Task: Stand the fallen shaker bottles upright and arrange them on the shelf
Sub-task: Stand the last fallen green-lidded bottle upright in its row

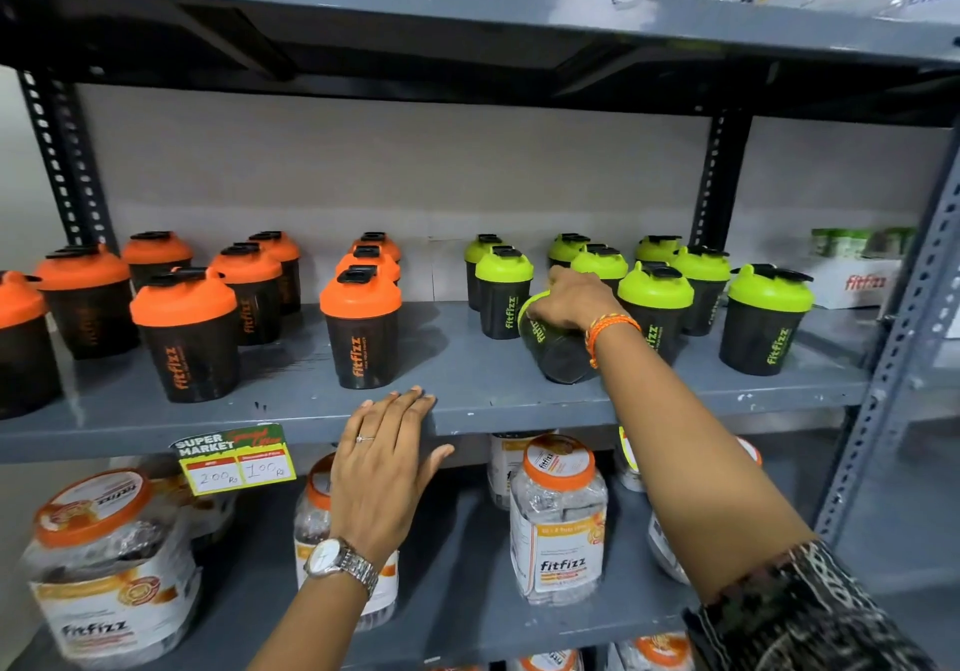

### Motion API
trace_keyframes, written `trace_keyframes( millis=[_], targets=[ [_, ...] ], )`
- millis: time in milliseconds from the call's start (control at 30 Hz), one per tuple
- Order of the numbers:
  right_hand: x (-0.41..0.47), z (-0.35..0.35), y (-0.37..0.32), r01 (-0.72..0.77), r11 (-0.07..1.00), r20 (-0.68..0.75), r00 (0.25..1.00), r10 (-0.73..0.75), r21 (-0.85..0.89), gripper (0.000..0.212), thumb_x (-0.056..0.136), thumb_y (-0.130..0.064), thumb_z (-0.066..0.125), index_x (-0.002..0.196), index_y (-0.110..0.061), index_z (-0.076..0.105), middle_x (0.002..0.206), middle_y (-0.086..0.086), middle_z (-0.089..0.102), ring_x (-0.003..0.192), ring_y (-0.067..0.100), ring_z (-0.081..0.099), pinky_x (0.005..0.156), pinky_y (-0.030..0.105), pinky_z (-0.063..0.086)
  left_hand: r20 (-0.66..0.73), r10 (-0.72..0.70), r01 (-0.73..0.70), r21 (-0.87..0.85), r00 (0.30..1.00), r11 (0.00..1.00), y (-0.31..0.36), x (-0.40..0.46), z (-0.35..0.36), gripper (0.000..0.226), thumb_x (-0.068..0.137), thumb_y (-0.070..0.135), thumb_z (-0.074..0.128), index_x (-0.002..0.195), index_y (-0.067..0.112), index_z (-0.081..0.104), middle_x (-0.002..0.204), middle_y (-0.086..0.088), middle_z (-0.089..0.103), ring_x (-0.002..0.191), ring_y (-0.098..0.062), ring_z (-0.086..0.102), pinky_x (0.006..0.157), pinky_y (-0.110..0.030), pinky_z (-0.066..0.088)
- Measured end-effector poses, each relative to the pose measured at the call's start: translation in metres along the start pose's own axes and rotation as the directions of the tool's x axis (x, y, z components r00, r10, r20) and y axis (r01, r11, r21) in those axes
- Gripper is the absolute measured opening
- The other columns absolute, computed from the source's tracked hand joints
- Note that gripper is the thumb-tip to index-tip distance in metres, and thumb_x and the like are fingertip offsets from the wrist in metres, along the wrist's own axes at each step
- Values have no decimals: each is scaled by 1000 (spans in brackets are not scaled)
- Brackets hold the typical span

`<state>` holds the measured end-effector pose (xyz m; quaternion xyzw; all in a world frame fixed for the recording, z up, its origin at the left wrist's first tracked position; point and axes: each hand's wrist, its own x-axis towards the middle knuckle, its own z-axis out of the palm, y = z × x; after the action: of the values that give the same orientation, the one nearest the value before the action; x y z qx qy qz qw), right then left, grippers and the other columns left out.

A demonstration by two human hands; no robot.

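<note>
Green-lidded, the tilted shaker bottle (553,343) leans lid toward eleven o'clock, base toward five, on the shelf (467,384), its upper end clasped by the nearer right hand (571,301), while the left hand (384,462) rests flat, fingers spread, on the shelf edge.

left hand (382,467) flat, fingers spread | right hand (571,301) reaching forward, fingers curled in grip

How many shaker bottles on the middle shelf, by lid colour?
orange-lid shaker bottles: 9, all upright, one cut off by the left edge of the picture
green-lid shaker bottles: 9, of which 8 upright and 1 tilted bottle in the grip of the right hand
Total: 18
</note>
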<state>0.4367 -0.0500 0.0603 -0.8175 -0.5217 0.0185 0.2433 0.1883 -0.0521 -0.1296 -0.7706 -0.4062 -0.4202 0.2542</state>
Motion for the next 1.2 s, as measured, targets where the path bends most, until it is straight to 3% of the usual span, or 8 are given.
trace_keyframes(
  millis=[167, 400, 500, 667, 800, 967, 1100, 1200],
  targets=[
    [-1, 6, 14, 39, 958, -69, 997, -20, 283, 39, 80, -36, 74, 111, -14, 64, 119, 15, 68, 115, 35, 60, 91, 38, 51, 7, 2, -2, -2, 1000, 1000, 0, 0, -2, 51, 94, 52, 53, 130, 16, 62, 135, -3, 66, 124, -25, 62, 115, -41, 36],
    [-8, 18, 23, 171, 724, -202, 978, -45, 669, 35, 78, -38, 78, 106, -28, 62, 111, 9, 71, 100, 30, 69, 87, 45, 59, -6, -6, 6, -1, 1000, 1000, 0, -2, 1, 51, 94, 51, 55, 131, 18, 60, 135, -2, 66, 125, -24, 61, 116, -39, 32],
    [-15, 27, 27, 328, 694, -346, 931, -120, 641, 35, 85, -33, 75, 114, -27, 57, 104, 1, 66, 93, 24, 61, 81, 39, 54, -12, 0, 0, 8, 1000, 1000, 0, -3, 3, 52, 94, 52, 53, 133, 17, 59, 135, -3, 65, 125, -24, 60, 116, -39, 31],
    [-25, 44, 36, 494, 662, -472, 850, -232, 564, 47, 94, -26, 70, 131, -18, 42, 129, -1, 50, 120, 16, 46, 97, 33, 42, -14, -6, 6, 5, 1000, 1000, 1, -2, 4, 53, 94, 52, 53, 133, 17, 58, 135, -3, 65, 125, -25, 59, 117, -39, 31],
    [-30, 53, 43, 555, 667, -483, 816, -318, 498, 58, 94, -19, 69, 140, -15, 35, 144, 4, 38, 131, 14, 38, 111, 48, 42, -15, -5, 5, -10, 1000, 1000, 1, -2, 4, 53, 95, 52, 53, 134, 17, 57, 136, -2, 64, 126, -24, 59, 118, -40, 30],
    [-27, 57, 51, 584, 677, -456, 801, -389, 448, 66, 93, -15, 69, 146, -16, 30, 145, 4, 33, 131, 12, 36, 113, 53, 40, 11, -14, 14, -36, 1000, 999, 3, -3, 2, 55, 93, 54, 54, 134, 17, 56, 136, -2, 64, 126, -24, 58, 118, -41, 30],
    [-25, 56, 57, 597, 651, -459, 795, -398, 470, 71, 92, -17, 72, 146, -25, 27, 151, 1, 32, 139, 14, 35, 116, 48, 40, 43, -76, 79, -66, 996, 995, 12, 1, -8, 57, 93, 61, 51, 129, 19, 60, 131, -1, 66, 123, -25, 60, 115, -42, 34],
    [-26, 51, 66, 587, 594, -436, 809, -395, 550, 75, 90, -17, 76, 145, -30, 26, 153, 3, 32, 146, 20, 36, 116, 43, 41, 57, -202, 209, -152, 978, 966, 26, 16, -25, 50, 95, 67, 40, 115, 27, 63, 112, 7, 69, 105, -22, 62, 99, -41, 40]
  ],
)
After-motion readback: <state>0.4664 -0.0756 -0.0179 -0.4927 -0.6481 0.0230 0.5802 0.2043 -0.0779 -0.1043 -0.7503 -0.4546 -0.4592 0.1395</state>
